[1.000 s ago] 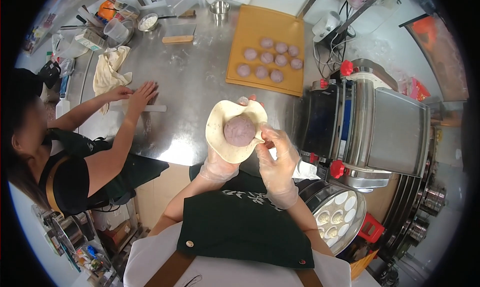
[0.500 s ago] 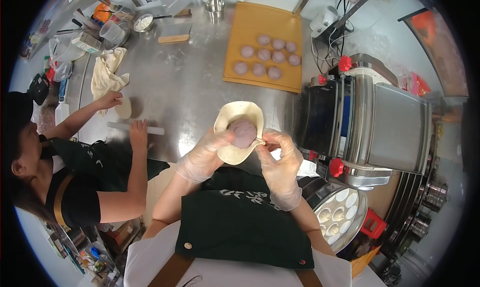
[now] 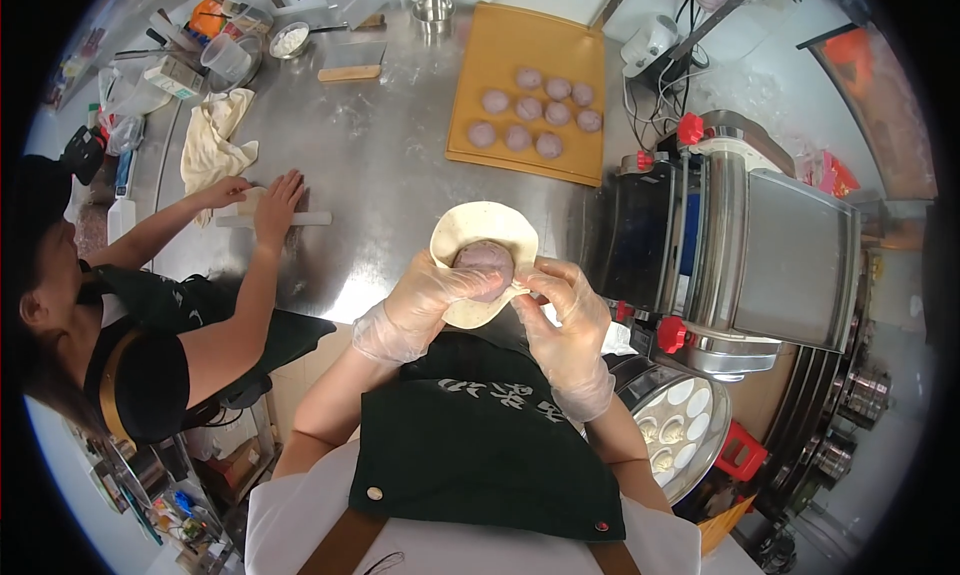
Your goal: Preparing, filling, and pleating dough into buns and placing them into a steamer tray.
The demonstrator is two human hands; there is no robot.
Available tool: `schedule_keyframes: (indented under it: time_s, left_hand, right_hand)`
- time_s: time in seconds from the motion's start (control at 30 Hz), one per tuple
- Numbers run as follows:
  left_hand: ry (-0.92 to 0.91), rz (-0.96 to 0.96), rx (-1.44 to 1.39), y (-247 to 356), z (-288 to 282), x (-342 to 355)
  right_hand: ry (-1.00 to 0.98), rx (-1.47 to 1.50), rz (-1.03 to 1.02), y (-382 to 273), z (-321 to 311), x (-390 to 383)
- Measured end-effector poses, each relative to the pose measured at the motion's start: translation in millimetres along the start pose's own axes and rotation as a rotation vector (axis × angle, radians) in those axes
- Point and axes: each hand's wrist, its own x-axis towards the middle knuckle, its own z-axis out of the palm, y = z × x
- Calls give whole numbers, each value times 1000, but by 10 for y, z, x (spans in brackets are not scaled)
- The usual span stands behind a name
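Observation:
A round pale dough wrapper [image 3: 485, 220] is cupped around a purple filling ball [image 3: 478, 265] in front of my chest. My left hand [image 3: 420, 300], in a clear plastic glove, holds the wrapper from the left, its thumb lying across the purple ball. On the right edge, my gloved right hand [image 3: 567, 320] pinches the dough between thumb and fingers, where a small fold shows. The wrapper's underside and the left fingers beneath it are hidden.
Purple balls sit on a yellow board [image 3: 480, 35]. At left, a co-worker presses a white rolling pin [image 3: 315, 218]. A steel roller machine [image 3: 720, 245] stands at right, above a round steamer tray [image 3: 690, 475] with several buns. A scraper [image 3: 350, 73] and cloth [image 3: 215, 140] lie on the steel table.
My left thumb has moved further right across the purple ball, and the wrapper has turned slightly. The co-worker's hands have come together on the rolling pin, which has shifted away from them.

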Motion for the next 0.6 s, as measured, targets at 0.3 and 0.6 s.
schedule_keyframes:
  time_s: [0.3,0.6]
  left_hand:
    - [-33,-30,12,12,-26,28]
    - [-45,-69,74,39,-50,81]
  right_hand:
    - [-28,69,4,-15,-11,9]
    - [-44,11,-29,42,-18,48]
